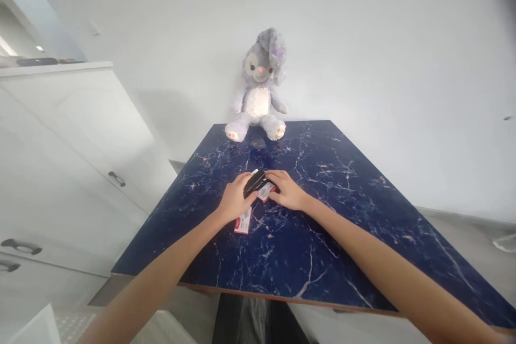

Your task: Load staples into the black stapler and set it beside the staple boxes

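My left hand [236, 199] is closed around a dark, oblong thing that looks like a black stapler [253, 183], over the middle of the table. From the other side my right hand [287, 190] grips its right end, fingers bent. Part of it is hidden by my fingers. Just under it, between my hands, shows a small red-and-white box [265, 191], partly covered. A second red-and-white packet [243, 221] lies flat on the table below my left hand, apart from my fingers.
The table [342, 236] has a dark blue marbled top. A grey plush toy [258, 86] sits at its far edge against the wall, with a dark round item [258, 143] in front of its feet. White cabinets [72, 161] with dark handles stand on the left.
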Tool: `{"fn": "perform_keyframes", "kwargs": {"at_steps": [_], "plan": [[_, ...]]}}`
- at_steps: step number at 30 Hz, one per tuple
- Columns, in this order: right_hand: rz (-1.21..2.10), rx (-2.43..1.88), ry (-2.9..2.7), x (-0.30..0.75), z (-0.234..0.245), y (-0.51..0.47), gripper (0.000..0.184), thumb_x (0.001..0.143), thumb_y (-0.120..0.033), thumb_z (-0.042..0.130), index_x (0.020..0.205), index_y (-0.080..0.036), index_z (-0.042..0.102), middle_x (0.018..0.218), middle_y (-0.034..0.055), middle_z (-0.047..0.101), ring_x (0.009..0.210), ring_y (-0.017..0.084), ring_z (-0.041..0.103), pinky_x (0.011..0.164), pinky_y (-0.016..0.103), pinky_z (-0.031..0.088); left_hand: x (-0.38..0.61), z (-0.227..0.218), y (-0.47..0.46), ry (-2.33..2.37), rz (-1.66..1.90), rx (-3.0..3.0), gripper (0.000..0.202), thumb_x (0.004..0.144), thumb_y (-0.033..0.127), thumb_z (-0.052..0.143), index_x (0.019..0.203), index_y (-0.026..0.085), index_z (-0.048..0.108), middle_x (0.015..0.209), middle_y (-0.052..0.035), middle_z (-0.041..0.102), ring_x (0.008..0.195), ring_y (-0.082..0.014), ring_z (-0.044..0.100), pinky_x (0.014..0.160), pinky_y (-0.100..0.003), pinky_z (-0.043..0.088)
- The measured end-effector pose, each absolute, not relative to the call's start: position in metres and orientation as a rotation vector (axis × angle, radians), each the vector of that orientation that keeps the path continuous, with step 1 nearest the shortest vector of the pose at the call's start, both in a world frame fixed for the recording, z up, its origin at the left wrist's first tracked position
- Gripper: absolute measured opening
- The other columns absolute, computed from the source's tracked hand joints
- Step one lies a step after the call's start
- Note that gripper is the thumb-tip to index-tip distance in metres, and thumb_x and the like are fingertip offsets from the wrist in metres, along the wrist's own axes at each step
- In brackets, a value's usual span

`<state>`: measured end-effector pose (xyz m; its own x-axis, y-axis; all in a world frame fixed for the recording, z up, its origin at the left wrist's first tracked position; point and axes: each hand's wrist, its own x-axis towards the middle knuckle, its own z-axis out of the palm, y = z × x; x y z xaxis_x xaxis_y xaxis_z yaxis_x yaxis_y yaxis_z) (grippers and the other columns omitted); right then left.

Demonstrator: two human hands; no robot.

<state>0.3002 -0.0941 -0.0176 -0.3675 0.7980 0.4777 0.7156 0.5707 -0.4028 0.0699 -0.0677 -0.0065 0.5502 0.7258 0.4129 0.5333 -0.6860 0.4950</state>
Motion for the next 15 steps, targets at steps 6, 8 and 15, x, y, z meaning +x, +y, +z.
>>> {"fn": "perform_keyframes", "kwargs": {"at_steps": [6, 8, 15], "plan": [[0.326, -1.368, -2.154, 0.383, 0.004, -0.144, 0.028, 0.090, -0.036, 0.065, 0.113, -0.020, 0.068, 0.106, 0.0087, 0.070, 0.092, 0.023, 0.064, 0.088, 0.040, 0.051, 0.116, 0.005, -0.073, 0.598, 0.647, 2.535, 0.058, 0.092, 0.032, 0.062, 0.149, 0.031, 0.048, 0.150, -0.0060, 0.055, 0.136, -0.0277, 0.053, 0.116, -0.047, 0.041], [0.451, -1.412, -2.064, 0.395, 0.008, -0.152, 0.029, 0.093, -0.037, 0.063, 0.117, -0.022, 0.067, 0.105, 0.0075, 0.070, 0.085, 0.020, 0.066, 0.080, 0.036, 0.054, 0.114, 0.006, -0.066, 0.636, 0.620, 2.563, 0.058, 0.092, 0.037, 0.063, 0.148, 0.033, 0.049, 0.153, -0.0060, 0.052, 0.139, -0.0304, 0.049, 0.116, -0.052, 0.038], [0.606, -1.539, -1.891, 0.397, 0.009, -0.150, 0.029, 0.093, -0.036, 0.059, 0.117, -0.021, 0.068, 0.106, 0.0072, 0.073, 0.079, 0.018, 0.069, 0.072, 0.033, 0.056, 0.089, -0.001, -0.056, 0.732, 0.487, 2.580, 0.058, 0.090, 0.044, 0.066, 0.145, 0.031, 0.051, 0.156, -0.0069, 0.047, 0.142, -0.0313, 0.043, 0.118, -0.051, 0.036]]}}
